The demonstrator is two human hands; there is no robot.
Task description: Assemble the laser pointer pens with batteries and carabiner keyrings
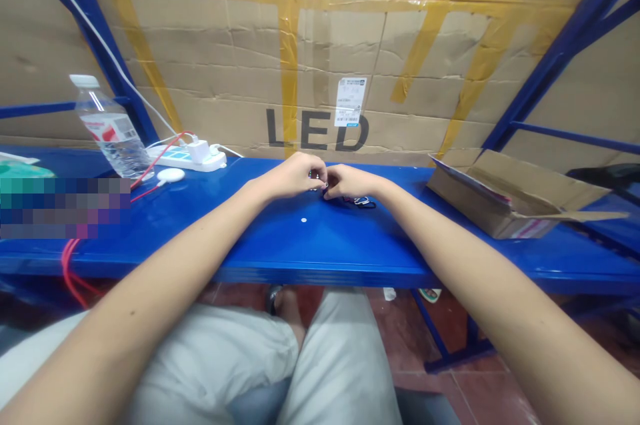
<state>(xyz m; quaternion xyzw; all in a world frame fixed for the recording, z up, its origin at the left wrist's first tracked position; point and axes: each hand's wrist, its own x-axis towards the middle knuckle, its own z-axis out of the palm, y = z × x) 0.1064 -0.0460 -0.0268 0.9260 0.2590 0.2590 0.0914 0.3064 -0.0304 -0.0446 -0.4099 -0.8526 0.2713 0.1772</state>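
Note:
My left hand (295,176) and my right hand (350,181) meet over the middle of the blue shelf (280,245), fingers curled and pinched together around a small metal part (319,180) held between them. The part is too small to make out. Just right of my right hand, a few small dark and silvery pieces (363,202) lie on the shelf. A tiny white dot (303,219) sits on the blue surface in front of my hands.
A plastic water bottle (111,128) stands at the left, beside a white power strip (187,158) with red and white cables. An open cardboard box (505,195) lies at the right. A large "LED" carton (320,65) forms the back wall.

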